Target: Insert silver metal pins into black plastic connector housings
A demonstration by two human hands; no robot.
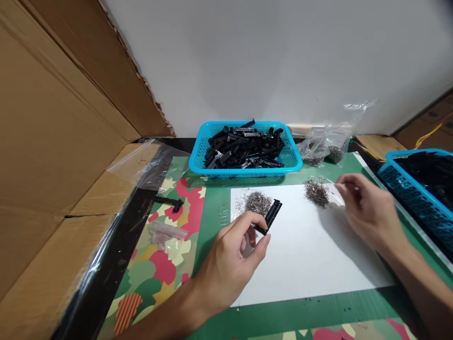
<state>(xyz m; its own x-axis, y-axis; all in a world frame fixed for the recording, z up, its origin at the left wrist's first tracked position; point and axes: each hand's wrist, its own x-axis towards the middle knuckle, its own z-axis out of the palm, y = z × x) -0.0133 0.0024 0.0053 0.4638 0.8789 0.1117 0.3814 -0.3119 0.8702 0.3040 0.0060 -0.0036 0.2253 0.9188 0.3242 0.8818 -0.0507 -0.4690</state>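
My left hand (pixel 235 257) pinches a slim black plastic part (pixel 273 216) between thumb and fingers, tilted above the white sheet (pixel 304 255). Just behind that part lies a heap of tiny metal pieces (pixel 257 202). My right hand (pixel 368 208) hovers at the sheet's right side, its thumb and fingertips pressed together. A thin pale sliver shows by those fingertips; whether they hold it I cannot tell. Left of this hand is a second, smaller heap of tiny metal pieces (pixel 316 192).
A blue basket (pixel 246 173) full of black parts stands at the back, with clear bags of metal pieces (pixel 323 146) beside it. Another blue basket (pixel 417 189) is at right. At left lie a black part (pixel 171 203), a small clear bag (pixel 168 233) and cardboard (pixel 116 179).
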